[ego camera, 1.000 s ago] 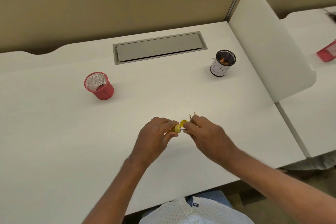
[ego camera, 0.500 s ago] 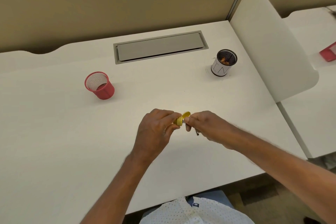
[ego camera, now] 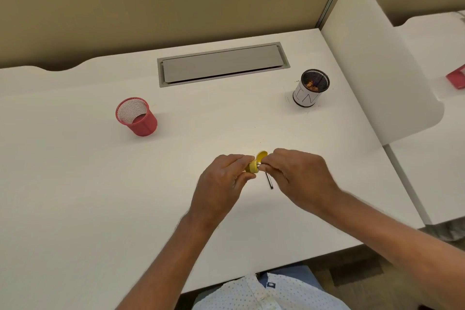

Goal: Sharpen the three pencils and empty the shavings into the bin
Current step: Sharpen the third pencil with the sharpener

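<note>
Red mesh cup (ego camera: 136,116) is sitting left on the white desk (ego camera: 75,184), well apart from the paper-wrapped black mesh bin (ego camera: 311,88) with shavings at right. Left hand (ego camera: 224,181) is pinching the yellow sharpener (ego camera: 255,163), lid open, at centre. Right hand (ego camera: 302,176) is gripping pencils (ego camera: 269,181), mostly hiding them; their count is unclear.
</note>
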